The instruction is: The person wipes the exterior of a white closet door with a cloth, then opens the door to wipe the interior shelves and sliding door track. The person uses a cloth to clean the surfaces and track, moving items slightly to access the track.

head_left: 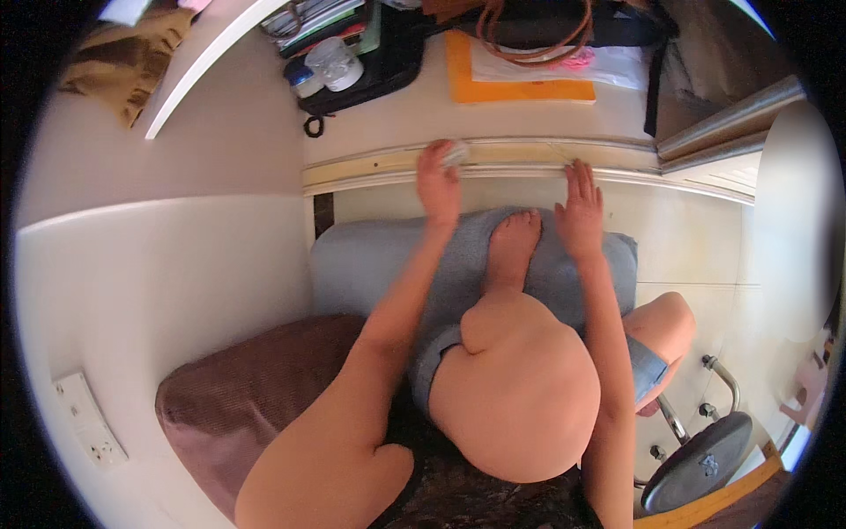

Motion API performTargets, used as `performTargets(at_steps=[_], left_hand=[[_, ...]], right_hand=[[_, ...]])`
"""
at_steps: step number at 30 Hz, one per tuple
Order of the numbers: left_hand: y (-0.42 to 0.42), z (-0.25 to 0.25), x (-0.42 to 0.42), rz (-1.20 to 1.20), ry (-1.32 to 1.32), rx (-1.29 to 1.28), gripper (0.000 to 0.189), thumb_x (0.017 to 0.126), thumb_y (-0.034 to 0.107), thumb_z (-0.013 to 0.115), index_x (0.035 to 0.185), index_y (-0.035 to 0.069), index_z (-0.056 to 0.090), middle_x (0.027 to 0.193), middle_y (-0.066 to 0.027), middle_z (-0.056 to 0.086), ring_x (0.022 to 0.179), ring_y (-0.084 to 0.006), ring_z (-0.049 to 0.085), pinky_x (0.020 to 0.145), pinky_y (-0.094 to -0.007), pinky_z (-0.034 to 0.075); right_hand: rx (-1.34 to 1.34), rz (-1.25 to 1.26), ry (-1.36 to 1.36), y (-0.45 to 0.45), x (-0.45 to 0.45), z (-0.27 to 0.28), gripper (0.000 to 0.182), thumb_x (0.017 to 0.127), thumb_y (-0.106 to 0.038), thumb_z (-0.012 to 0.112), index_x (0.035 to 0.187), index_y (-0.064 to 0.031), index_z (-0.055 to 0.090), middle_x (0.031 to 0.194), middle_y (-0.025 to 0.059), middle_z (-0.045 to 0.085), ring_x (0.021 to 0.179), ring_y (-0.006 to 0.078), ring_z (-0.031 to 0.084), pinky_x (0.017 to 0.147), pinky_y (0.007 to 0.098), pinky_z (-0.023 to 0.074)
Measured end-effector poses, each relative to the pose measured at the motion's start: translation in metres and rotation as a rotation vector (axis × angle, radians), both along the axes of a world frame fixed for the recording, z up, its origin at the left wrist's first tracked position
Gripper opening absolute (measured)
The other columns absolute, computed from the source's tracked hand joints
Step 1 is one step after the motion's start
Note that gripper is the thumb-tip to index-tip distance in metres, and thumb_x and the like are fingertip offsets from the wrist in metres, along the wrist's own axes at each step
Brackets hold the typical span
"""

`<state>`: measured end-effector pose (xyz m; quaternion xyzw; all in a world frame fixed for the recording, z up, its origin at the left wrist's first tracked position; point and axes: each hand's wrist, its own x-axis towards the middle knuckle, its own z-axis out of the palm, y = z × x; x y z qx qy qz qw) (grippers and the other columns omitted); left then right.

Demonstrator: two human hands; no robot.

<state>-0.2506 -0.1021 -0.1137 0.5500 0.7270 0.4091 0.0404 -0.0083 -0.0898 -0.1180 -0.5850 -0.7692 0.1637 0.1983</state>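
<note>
My left hand (439, 185) is closed around a crumpled whitish cloth or wad (455, 154), held against the pale track (515, 155) along the front of a wardrobe-like compartment. To the right, my right hand (580, 208) rests its fingertips at the front edge of the same track, fingers stretched and a little apart, with nothing seen in it. Between the two hands, my bare foot stands on a grey padded seat (396, 254).
Inside the compartment lie a black case (396, 76), a clear jar (336, 65), an orange folder (529, 91) and a brown looped strap (538, 58). A brown cushion (264, 377) is at left. At lower right stands a stool with a round dark seat (697, 463).
</note>
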Motion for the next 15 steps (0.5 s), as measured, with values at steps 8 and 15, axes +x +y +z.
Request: performTargets(at_steps=[8, 15], left_hand=[[0.024, -0.001, 0.051, -0.191, 0.107, -0.143, 0.046, 0.067, -0.009, 0.06, 0.11, 0.007, 0.063, 0.116, -0.0097, 0.06, 0.107, -0.0314, 0.054, 0.097, -0.0404, 0.043], [0.057, -0.002, 0.1, -0.435, -0.155, -0.118, 0.038, 0.07, -0.007, 0.061, 0.107, 0.006, 0.065, 0.112, -0.0117, 0.063, 0.106, -0.0318, 0.057, 0.096, -0.0384, 0.044]], right_hand=[[-0.095, -0.022, -0.002, -0.008, -0.006, 0.006, 0.075, 0.073, -0.001, 0.062, 0.142, -0.008, 0.033, 0.152, 0.0108, 0.024, 0.141, 0.0298, 0.022, 0.109, 0.0529, 0.028], [-0.092, -0.022, 0.226, -0.014, 0.004, 0.006, 0.062, 0.077, -0.002, 0.061, 0.135, -0.0074, 0.043, 0.144, 0.0138, 0.038, 0.134, 0.0321, 0.034, 0.105, 0.0448, 0.0353]])
